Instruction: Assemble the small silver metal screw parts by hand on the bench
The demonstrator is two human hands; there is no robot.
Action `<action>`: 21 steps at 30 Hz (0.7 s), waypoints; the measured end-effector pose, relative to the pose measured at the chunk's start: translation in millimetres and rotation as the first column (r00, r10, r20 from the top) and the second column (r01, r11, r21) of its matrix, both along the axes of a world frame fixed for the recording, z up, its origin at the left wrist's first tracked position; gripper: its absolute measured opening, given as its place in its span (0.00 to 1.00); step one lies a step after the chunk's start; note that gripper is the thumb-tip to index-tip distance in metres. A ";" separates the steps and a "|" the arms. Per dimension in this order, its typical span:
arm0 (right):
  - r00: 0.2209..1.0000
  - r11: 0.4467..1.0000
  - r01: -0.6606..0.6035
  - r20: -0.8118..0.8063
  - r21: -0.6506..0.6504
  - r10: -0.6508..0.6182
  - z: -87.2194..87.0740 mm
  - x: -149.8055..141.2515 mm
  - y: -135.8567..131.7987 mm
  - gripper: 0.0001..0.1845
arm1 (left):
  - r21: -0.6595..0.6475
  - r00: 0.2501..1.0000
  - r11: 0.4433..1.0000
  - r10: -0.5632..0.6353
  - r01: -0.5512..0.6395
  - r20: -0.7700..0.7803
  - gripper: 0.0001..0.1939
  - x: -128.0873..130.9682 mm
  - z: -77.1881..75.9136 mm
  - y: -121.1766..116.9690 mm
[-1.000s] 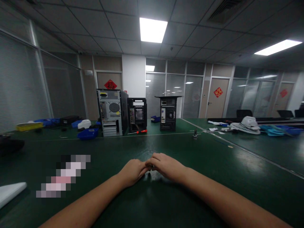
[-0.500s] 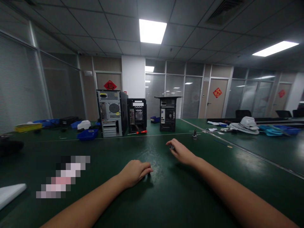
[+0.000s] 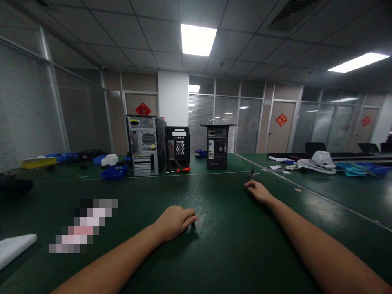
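My left hand (image 3: 177, 221) rests low over the green table (image 3: 214, 249), its thumb and fingers pinched on a small dark piece (image 3: 193, 223), mostly hidden under the fingertips. Further out to the right, my right hand (image 3: 259, 192) reaches forward with curled fingers. Whatever lies between those fingers is covered. Just beyond its fingertips stands a small upright metal part (image 3: 252, 174) with a thin top and a wider base. I cannot tell whether the fingers touch it.
Three computer cases (image 3: 143, 147) stand upright along the back. A red-handled screwdriver (image 3: 183, 169) lies before the middle one. Blue trays (image 3: 114, 172) sit at the back left. A white cap-like object (image 3: 320, 162) is at right, and a white slab (image 3: 16, 248) at near left.
My hands were together at the centre. The right hand has parted from the left with a small metal piece and moved forward and right to the upright metal part. The left hand has stayed.
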State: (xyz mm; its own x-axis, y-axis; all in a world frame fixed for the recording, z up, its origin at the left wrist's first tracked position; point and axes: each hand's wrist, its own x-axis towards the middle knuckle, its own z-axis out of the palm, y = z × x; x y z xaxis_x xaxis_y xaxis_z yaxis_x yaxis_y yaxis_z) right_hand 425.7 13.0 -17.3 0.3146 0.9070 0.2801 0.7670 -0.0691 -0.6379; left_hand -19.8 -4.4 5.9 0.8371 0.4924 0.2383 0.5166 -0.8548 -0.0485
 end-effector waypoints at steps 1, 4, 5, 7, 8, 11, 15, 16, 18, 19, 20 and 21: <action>1.000 1.000 0.003 -0.010 0.021 -0.003 1.0 -0.4 0.3 0.18 | 0.001 1.000 1.000 0.002 -0.002 -0.004 0.22 0.3 0.5 -0.4; 1.000 0.994 0.008 0.002 0.106 -0.008 8.5 -1.4 -0.3 0.19 | 0.003 1.000 1.000 0.003 -0.003 -0.005 0.22 0.6 2.1 -1.8; 1.000 0.992 0.003 0.015 0.126 -0.005 12.1 -1.2 -1.2 0.19 | 0.003 1.000 1.000 0.002 -0.002 -0.003 0.22 0.5 2.6 -2.3; 0.999 0.989 -0.010 0.049 0.145 0.003 19.6 0.0 -4.1 0.19 | 0.004 1.000 1.000 0.000 0.000 0.001 0.21 0.2 3.4 -3.2; 0.998 0.989 -0.016 0.070 0.146 0.005 23.0 1.1 -5.9 0.19 | 0.006 1.000 1.000 -0.001 0.001 0.002 0.21 0.0 3.8 -3.5; 0.990 0.989 -0.021 0.143 0.148 -0.001 29.7 6.5 -12.0 0.19 | 0.000 1.000 1.000 0.000 0.000 -0.001 0.22 -0.3 4.3 -3.8; 0.978 0.987 -0.016 0.209 0.160 -0.018 31.5 15.9 -18.6 0.18 | -0.008 1.000 1.000 -0.011 0.012 0.018 0.22 -0.6 3.7 -3.3; 0.978 0.987 -0.013 0.209 0.162 -0.022 31.5 17.9 -19.8 0.18 | -0.007 1.000 1.000 -0.014 0.014 0.024 0.22 -0.7 3.6 -3.1; 0.980 0.988 -0.007 0.196 0.157 -0.024 32.1 20.8 -21.9 0.19 | -0.015 1.000 1.000 -0.013 0.014 0.028 0.22 -0.9 3.6 -3.0; 0.982 0.989 -0.007 0.188 0.146 -0.021 32.5 21.7 -22.8 0.18 | -0.024 1.000 1.000 -0.012 0.013 0.028 0.22 -0.9 3.8 -3.1; 0.983 0.992 -0.009 0.181 0.129 -0.015 33.0 22.2 -23.6 0.18 | -0.036 1.000 0.999 -0.011 0.012 0.026 0.22 -1.0 4.2 -3.3; 0.984 0.994 -0.015 0.177 0.107 -0.004 33.5 22.6 -24.4 0.17 | -0.043 1.000 0.999 -0.010 0.011 0.025 0.22 -1.0 4.6 -3.5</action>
State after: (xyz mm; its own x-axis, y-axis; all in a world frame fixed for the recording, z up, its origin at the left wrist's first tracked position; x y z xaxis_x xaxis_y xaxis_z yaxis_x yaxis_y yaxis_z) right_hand 448.3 -11.3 16.3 0.2466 0.8699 0.4271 0.8685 -0.0029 -0.4957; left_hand -20.8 -7.9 10.6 0.8366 0.4936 0.2378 0.5078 -0.8615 0.0016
